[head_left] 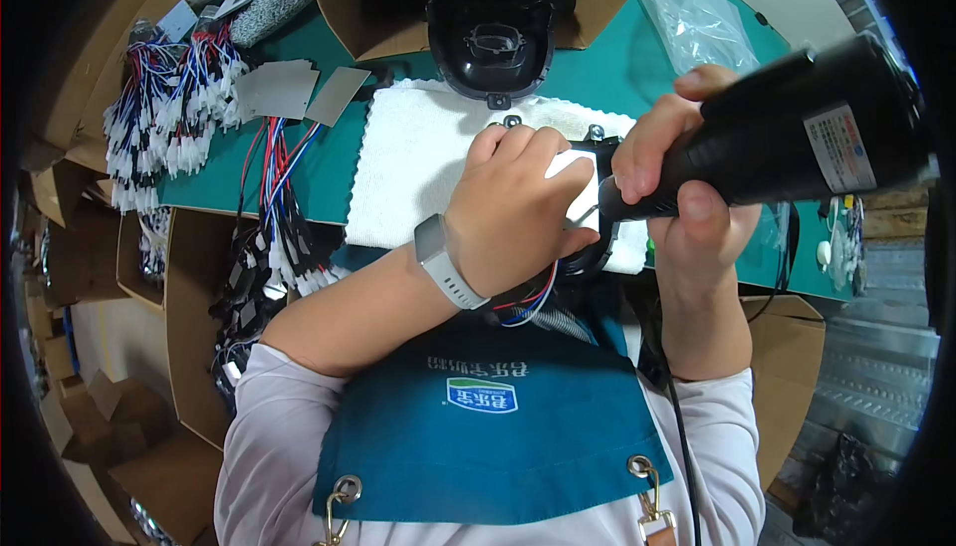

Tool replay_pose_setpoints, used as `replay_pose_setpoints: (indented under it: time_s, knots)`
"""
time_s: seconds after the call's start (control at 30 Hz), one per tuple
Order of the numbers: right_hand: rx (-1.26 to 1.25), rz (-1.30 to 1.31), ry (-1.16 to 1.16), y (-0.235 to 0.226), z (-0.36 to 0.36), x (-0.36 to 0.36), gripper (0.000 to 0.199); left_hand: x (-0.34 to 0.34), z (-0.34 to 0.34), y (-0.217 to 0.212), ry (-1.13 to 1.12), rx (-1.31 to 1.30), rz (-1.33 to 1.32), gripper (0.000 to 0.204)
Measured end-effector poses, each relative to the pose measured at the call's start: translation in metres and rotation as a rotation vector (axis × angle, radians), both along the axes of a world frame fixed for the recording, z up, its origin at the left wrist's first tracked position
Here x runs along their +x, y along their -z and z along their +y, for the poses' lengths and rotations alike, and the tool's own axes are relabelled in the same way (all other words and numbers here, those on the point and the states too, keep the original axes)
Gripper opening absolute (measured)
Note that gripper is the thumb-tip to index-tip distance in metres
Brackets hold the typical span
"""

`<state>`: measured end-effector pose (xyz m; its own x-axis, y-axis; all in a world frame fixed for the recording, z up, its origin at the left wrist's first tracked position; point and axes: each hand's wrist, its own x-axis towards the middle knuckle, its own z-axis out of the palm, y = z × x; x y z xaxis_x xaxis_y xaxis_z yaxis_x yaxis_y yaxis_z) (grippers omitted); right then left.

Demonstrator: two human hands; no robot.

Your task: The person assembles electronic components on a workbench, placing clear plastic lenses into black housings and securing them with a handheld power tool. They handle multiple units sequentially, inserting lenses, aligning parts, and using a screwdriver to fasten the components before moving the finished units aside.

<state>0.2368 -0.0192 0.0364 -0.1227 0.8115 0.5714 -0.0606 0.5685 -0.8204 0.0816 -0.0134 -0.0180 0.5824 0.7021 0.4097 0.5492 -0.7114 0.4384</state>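
Note:
My left hand (523, 197), wearing a pale watch, is curled over a black plastic housing (594, 259) with a white flat panel (582, 205) in it, holding it against a white towel (398, 152). Most of the housing is hidden under my hands. In my right hand (687, 162) is a thick black corded electric screwdriver (772, 137). Its narrow end points left at the panel, close to my left fingers; the exact contact of its bit cannot be made out. Red, blue and white wires (533, 307) come out of the housing toward my apron.
A black plastic shell (493, 58) lies at the towel's far edge, before an open cardboard box (373, 33). Wire bundles with white connectors (174, 118) and grey plates (279, 88) lie left on the green table (289, 182). A clear plastic bag (702, 18) is at the back right.

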Motion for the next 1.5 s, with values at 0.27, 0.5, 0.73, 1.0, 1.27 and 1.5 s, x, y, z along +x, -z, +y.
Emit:
replay_pose_setpoints:
  time_s: [0.27,0.5,0.73,1.0,1.27,1.5]
  knots:
    - [0.156,0.257,0.030,-0.016,-0.020,0.034,0.068,-0.003,0.001,0.000,-0.025,0.032,0.030,0.054]
    - [0.125,0.220,0.514,0.009,-0.067,0.103,0.072,-0.001,-0.001,0.001,-0.027,0.033,0.032,0.056]
    - [0.065,0.223,0.525,0.034,-0.071,0.108,0.071,-0.002,-0.001,0.001,-0.031,0.049,0.058,0.059]
    - [0.045,0.241,0.516,0.037,-0.068,0.113,0.069,-0.001,0.000,0.000,-0.028,0.041,0.090,0.061]
    - [0.068,0.145,0.845,0.035,-0.064,0.077,0.065,0.000,0.000,0.000,-0.026,0.041,0.080,0.059]
    - [0.135,0.228,0.781,0.024,-0.075,0.077,0.061,0.020,-0.007,-0.003,0.030,0.021,-0.061,0.062]
